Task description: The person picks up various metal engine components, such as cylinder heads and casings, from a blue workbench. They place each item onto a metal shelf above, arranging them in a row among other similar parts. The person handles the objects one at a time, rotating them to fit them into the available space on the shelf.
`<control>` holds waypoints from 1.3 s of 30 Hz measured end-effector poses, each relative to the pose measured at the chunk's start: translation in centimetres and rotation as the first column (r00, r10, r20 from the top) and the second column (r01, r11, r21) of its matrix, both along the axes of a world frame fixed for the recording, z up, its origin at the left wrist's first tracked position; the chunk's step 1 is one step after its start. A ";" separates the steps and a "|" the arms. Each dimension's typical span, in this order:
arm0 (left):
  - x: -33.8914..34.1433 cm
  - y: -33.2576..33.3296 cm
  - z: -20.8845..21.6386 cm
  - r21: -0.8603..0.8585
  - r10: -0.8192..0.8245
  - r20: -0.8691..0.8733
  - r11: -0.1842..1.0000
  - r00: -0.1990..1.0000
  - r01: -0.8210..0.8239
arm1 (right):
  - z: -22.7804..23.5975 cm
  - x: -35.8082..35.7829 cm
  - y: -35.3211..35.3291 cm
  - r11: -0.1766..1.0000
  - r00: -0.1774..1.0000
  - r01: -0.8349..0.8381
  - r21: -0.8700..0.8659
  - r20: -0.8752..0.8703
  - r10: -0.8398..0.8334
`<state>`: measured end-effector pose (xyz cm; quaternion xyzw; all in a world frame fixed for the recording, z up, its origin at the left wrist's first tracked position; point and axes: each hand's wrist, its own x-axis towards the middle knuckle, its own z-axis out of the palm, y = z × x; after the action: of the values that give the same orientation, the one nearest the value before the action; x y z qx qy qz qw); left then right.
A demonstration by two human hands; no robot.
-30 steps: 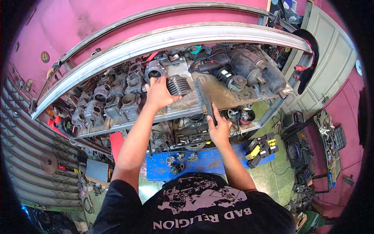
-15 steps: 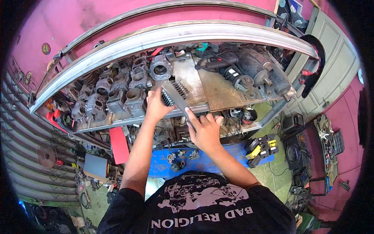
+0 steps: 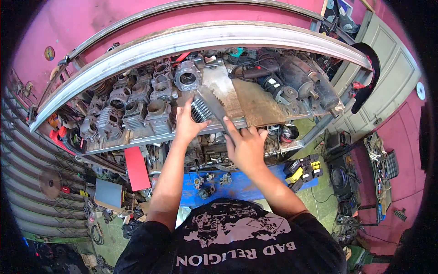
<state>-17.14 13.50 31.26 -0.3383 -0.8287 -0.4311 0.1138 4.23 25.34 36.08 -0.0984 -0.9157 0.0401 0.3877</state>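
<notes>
A finned grey engine cylinder (image 3: pixel 204 106) is tilted at the front of the metal shelf (image 3: pixel 255 107). My left hand (image 3: pixel 187 124) grips it from below and the left, fingers wrapped on the fins. Just to the right and lower, my right hand (image 3: pixel 246 146) is raised, its index finger touching the cylinder's lower edge, the other fingers spread. Several more grey cylinders (image 3: pixel 137 109) stand in rows to the left on the same shelf.
Dark electric motors (image 3: pixel 296 80) and a power tool (image 3: pixel 258 72) lie on the shelf's right part. Below is a blue bench (image 3: pixel 246 185) with small parts, a red panel (image 3: pixel 137 167), and yellow-black tool cases (image 3: pixel 303 171). A pink wall rises behind the shelf.
The finned cylinder has come down from the shelf's middle toward its front edge in my left hand. My right hand has moved from the shelf edge up beside the cylinder.
</notes>
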 end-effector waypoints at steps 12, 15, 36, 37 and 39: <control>0.2 0.0 0.2 0.038 -0.008 0.079 0.999 0.997 0.005 | 0.2 -1.1 -0.6 0.997 0.996 0.083 0.004 0.030 -0.084; -0.6 -0.2 -1.0 0.006 0.006 0.048 1.000 0.999 -0.006 | -0.6 0.3 -2.7 0.998 0.997 -0.018 0.064 0.078 0.013; 3.7 2.0 8.6 -0.543 0.023 -0.246 0.825 0.969 -0.158 | -3.8 0.9 3.0 0.913 0.997 0.069 -0.402 0.048 -0.055; 3.8 2.8 9.1 -0.594 0.012 -0.239 0.789 0.971 -0.155 | -4.6 0.6 4.3 0.859 0.992 0.119 -0.498 0.104 -0.077; 3.8 4.2 9.8 -0.672 0.004 -0.236 0.721 0.972 -0.167 | -8.0 0.6 6.6 0.737 0.998 0.048 -0.674 0.060 -0.010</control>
<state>-13.39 17.72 41.07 -0.3627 -0.9263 -0.0477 0.0904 4.79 31.97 28.07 -0.2473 -0.8471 0.3607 0.3020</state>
